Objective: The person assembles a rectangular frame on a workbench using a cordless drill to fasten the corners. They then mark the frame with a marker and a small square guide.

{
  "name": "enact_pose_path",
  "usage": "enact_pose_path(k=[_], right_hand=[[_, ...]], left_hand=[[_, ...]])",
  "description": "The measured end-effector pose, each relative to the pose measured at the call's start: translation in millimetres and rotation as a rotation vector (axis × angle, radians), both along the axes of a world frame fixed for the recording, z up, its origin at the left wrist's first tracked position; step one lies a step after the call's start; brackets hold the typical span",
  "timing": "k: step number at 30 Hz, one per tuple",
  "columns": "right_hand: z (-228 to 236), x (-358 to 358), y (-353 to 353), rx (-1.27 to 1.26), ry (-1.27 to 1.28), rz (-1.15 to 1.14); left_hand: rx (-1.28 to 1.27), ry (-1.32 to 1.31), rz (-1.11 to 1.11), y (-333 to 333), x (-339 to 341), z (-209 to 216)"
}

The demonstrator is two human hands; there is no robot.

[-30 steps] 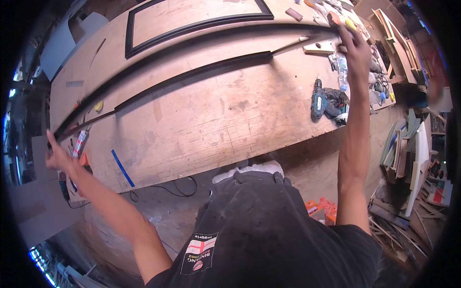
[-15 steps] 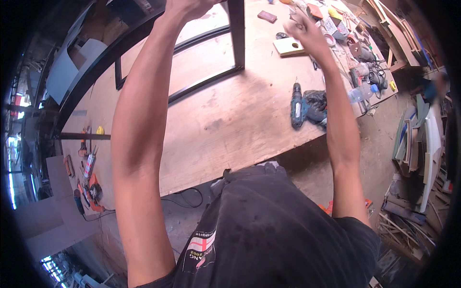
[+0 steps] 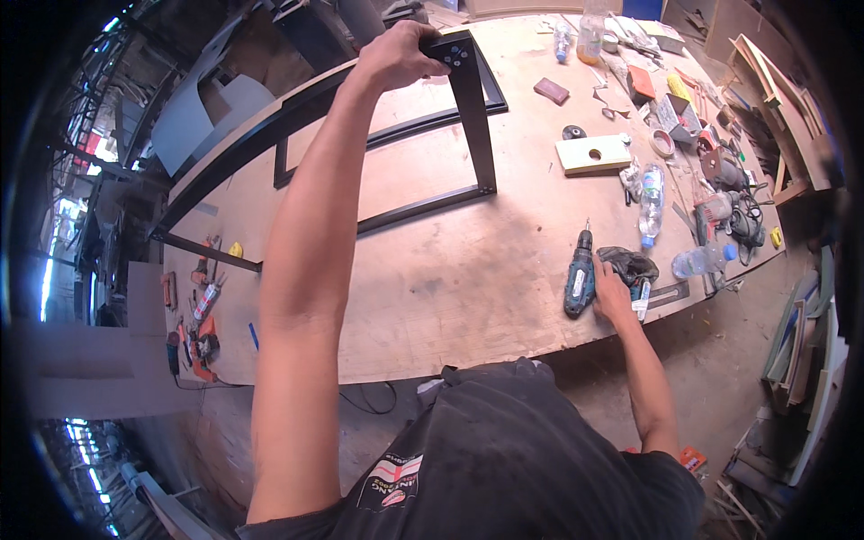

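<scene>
one black frame (image 3: 472,117): stood on its long edge on the wooden bench (image 3: 432,310), in front of a second black frame (image 3: 412,131) that lay flat. one left hand (image 3: 400,56): gripped the near upper corner of the standing frame, fingers bent over the bar. one right hand (image 3: 612,290): lay at the grip side of a teal drill (image 3: 579,286) — whether it had closed there could not be told. also listed: pale block with a hole (image 3: 594,154), clear bottle (image 3: 652,207) — both lay beyond the drill.
</scene>
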State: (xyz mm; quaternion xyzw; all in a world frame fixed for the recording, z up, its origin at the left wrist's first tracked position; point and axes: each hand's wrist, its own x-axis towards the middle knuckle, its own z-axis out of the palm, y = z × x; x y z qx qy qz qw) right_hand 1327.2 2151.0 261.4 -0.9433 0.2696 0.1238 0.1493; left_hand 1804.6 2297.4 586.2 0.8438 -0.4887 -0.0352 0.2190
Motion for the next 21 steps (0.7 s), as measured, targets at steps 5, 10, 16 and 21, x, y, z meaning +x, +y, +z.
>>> enact_pose_path(k=[5, 10, 16, 21], right_hand=[[19.4, 4.5, -14.5, 0.112, -0.216, 0.037], [78.4, 29.7, -19.0, 0.275, -0.666, -0.051], [173.7, 73.8, 52.7, 0.969, -1.08, -0.543], [181.9, 153.2, 108.0, 1.16, -1.442, -0.43]], left_hand=[[0.029, 0.058, -0.007, 1.3, 3.3, 1.7], [0.06, 0.026, 0.016, -7.3, 1.9, 6.2], [0.065, -0.061, 0.056, -9.9, -7.8, -0.2], [0.085, -0.112, 0.097, -2.1, -20.7, 9.0]])
